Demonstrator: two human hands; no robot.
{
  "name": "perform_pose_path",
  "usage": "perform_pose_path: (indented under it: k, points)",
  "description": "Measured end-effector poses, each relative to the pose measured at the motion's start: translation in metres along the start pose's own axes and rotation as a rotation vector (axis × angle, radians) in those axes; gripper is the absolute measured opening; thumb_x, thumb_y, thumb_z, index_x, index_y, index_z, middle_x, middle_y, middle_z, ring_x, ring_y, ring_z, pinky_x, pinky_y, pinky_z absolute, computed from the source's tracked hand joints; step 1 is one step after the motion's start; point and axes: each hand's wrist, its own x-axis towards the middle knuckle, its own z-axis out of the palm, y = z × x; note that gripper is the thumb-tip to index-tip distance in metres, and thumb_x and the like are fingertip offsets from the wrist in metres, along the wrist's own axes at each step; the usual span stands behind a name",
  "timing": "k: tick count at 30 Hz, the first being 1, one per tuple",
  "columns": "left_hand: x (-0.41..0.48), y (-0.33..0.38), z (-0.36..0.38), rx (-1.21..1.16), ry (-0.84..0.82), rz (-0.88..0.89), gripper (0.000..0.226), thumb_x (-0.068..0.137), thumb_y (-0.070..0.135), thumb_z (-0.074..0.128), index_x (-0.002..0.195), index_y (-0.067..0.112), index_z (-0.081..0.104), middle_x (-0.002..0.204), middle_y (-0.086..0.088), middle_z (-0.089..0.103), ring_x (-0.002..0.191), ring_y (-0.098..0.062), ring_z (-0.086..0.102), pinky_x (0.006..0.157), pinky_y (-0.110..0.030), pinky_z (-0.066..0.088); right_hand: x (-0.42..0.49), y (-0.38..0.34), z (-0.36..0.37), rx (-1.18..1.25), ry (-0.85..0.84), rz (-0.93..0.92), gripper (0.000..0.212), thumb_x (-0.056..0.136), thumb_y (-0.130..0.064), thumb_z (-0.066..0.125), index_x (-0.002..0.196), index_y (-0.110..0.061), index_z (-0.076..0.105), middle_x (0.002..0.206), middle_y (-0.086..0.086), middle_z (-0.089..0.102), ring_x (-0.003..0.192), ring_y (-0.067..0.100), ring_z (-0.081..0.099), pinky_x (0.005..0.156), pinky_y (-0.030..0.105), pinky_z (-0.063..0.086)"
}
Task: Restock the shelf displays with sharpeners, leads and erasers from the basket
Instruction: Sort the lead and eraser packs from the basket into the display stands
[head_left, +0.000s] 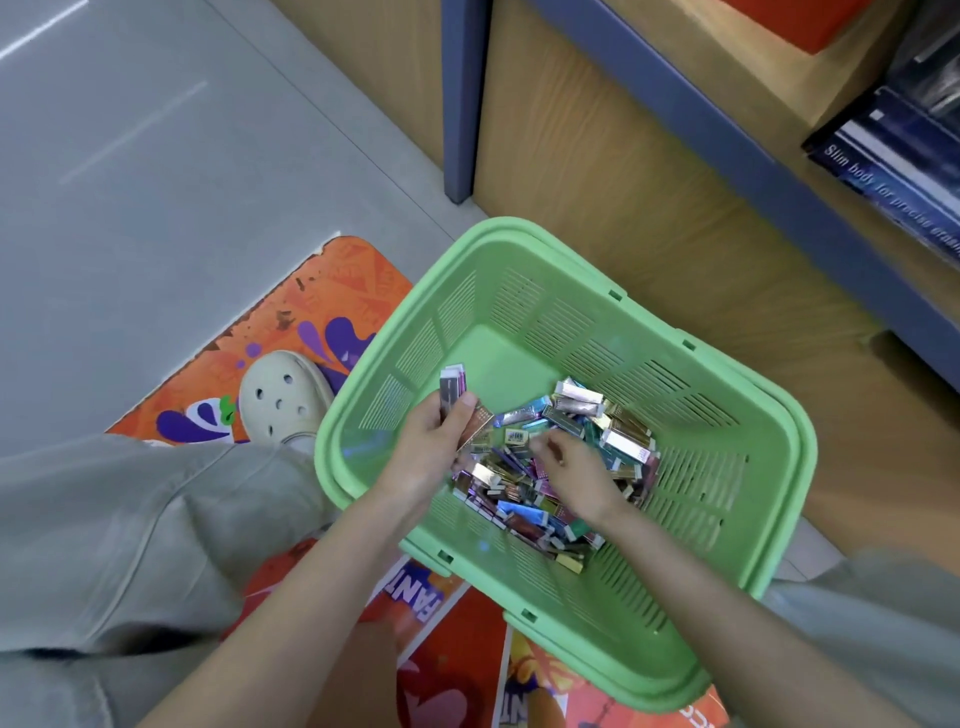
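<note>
Gathering stock inside the basket (779, 415)
Left hand (431, 447) is clamping gathered foil packs (451, 382) for one trip — right hand (576, 473) is digging for more, grip unreadable.

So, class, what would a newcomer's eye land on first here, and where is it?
The bright green basket fills the middle of the view, with a heap of shiny packets in its bottom. The left hand grips a few packets upright at the basket's left side, while the right hand reaches into the heap. An orange mat and a pale clog show at the left.
</note>
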Motion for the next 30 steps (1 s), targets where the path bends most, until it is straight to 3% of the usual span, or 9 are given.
perform_pose_path:
  k: [3,7,16,18,21,24,27,29,30]
  points:
    - [0.001,0.000,-0.002,-0.057,-0.038,-0.042,0.024,0.100,0.027,0.041,0.095,0.007,0.054,0.067,-0.003,0.050,0.043,-0.005,0.048,0.048,-0.019,0.041,-0.001,0.027,0.025,0.053,-0.243,0.167,0.038,0.099,-0.025,0.048,0.133,-0.008,0.048,0.132,0.009,0.056,0.115,0.017,0.053,0.097,0.024,0.040]
    - [0.000,0.001,-0.003,-0.113,-0.090,-0.092,0.029,0.099,0.029,0.041,0.105,0.005,0.056,0.071,-0.003,0.055,0.053,-0.012,0.053,0.056,-0.027,0.043,-0.007,0.042,0.040,0.022,-0.299,0.139,0.051,0.092,-0.030,0.061,0.137,-0.011,0.045,0.139,0.005,0.050,0.125,0.020,0.048,0.105,0.027,0.035]
    - [0.003,-0.002,-0.006,-0.131,-0.106,-0.125,0.032,0.097,0.026,0.047,0.116,0.000,0.051,0.077,-0.004,0.059,0.058,-0.015,0.055,0.062,-0.029,0.048,0.001,0.055,0.050,-0.163,-0.314,0.095,0.054,0.089,-0.025,0.065,0.139,-0.015,0.046,0.138,0.006,0.053,0.122,0.021,0.052,0.108,0.034,0.038]
    - [0.005,-0.003,-0.007,-0.095,-0.112,-0.101,0.032,0.095,0.021,0.054,0.117,-0.001,0.049,0.077,-0.005,0.056,0.058,-0.014,0.054,0.064,-0.032,0.047,0.003,0.058,0.048,-0.156,-0.302,0.121,0.051,0.092,-0.023,0.062,0.139,-0.012,0.046,0.132,0.008,0.057,0.111,0.021,0.058,0.100,0.029,0.042]
    - [0.010,-0.007,-0.007,0.010,-0.106,-0.063,0.029,0.086,0.010,0.067,0.108,0.004,0.050,0.068,-0.003,0.053,0.054,-0.011,0.052,0.062,-0.028,0.046,0.006,0.057,0.038,-0.064,-0.276,0.135,0.044,0.091,-0.020,0.062,0.133,-0.009,0.053,0.106,-0.002,0.064,0.088,0.018,0.065,0.078,0.019,0.049]
    - [0.015,-0.012,-0.002,0.073,-0.026,-0.092,0.016,0.090,0.012,0.062,0.101,0.009,0.051,0.068,-0.002,0.049,0.053,-0.009,0.050,0.057,-0.020,0.044,0.007,0.043,0.021,0.093,-0.183,0.109,0.037,0.090,-0.015,0.061,0.126,-0.007,0.057,0.106,-0.001,0.065,0.073,-0.001,0.061,0.062,0.008,0.048]
    - [0.018,-0.017,0.004,0.062,0.034,-0.123,0.012,0.099,0.017,0.048,0.106,0.006,0.048,0.074,0.001,0.053,0.074,-0.017,0.057,0.057,-0.013,0.042,0.009,0.019,0.003,0.349,-0.029,0.074,0.040,0.089,-0.019,0.063,0.127,-0.009,0.057,0.123,-0.003,0.061,0.106,0.010,0.061,0.096,0.023,0.046]
    - [0.021,-0.021,0.007,0.063,0.034,-0.135,0.008,0.098,0.016,0.047,0.103,0.010,0.048,0.088,0.002,0.057,0.091,-0.020,0.058,0.070,-0.018,0.046,0.009,-0.003,-0.003,0.522,0.041,0.064,0.038,0.089,-0.019,0.064,0.125,-0.008,0.059,0.124,0.000,0.063,0.113,0.011,0.059,0.102,0.029,0.044]
    - [0.022,-0.022,0.009,0.074,0.022,-0.143,0.007,0.098,0.017,0.046,0.103,0.012,0.050,0.093,-0.001,0.057,0.095,-0.021,0.056,0.079,-0.026,0.046,0.009,-0.012,-0.005,0.607,0.053,0.064,0.030,0.089,-0.016,0.063,0.118,-0.009,0.062,0.113,-0.002,0.069,0.105,0.006,0.063,0.098,0.026,0.047]
